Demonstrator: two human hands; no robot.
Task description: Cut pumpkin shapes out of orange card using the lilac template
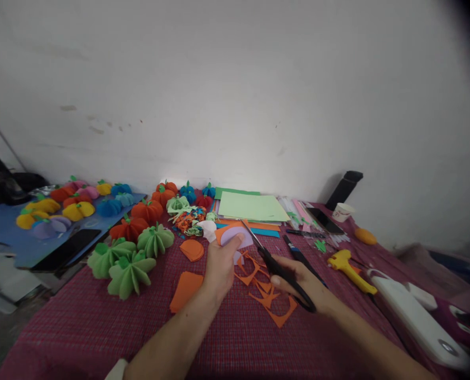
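My left hand (221, 258) pinches a piece of orange paper (219, 235) with a rounded purple paper piece (230, 234) laid over it, thumb on top. In my right hand (304, 279) is a pair of scissors (266, 254) with black handles; its blades point up and left, at the right edge of the held paper. Whether the blades touch the paper is hard to tell. Below lie curved orange paper offcuts (282, 316). Left of my left hand are rounded orange cutouts (192, 249) and a stack of orange paper (186, 290).
Green paper pumpkins (130, 274) and red ones (130, 229) stand at the left. Stacked coloured paper sheets (252, 206) lie against the wall. A yellow glue gun (351, 270), a paper cup (342, 212) and a white device (416, 316) are at the right.
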